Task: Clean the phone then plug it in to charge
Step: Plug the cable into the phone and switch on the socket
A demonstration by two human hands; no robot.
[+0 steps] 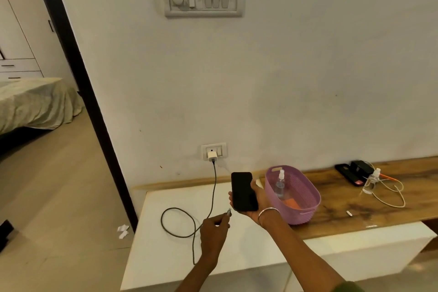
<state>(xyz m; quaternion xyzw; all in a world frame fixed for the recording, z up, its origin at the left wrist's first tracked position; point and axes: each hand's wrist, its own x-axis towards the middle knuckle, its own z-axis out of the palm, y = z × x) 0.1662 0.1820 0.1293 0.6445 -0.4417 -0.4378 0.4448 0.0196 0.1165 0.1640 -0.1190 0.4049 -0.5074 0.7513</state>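
Note:
My right hand (pixel 257 199) holds a black phone (pixel 243 191) screen-up above the white counter (pixel 166 256), fingers curled round its edges. My left hand (pixel 214 229) pinches the plug end (pixel 228 212) of a dark charging cable (pixel 180 223), its tip just below the phone's lower end and apart from it. The cable loops on the counter and runs up to a white adapter (pixel 211 155) in the wall socket (pixel 214 150).
A purple basket (pixel 305 211) to the right of the phone holds a clear spray bottle (pixel 280 184) and an orange cloth (pixel 292 203). Further right on the wooden top (pixel 343 216) lie a second bottle (pixel 371 180), white cable, and black cases (pixel 350 174). A doorway opens at left.

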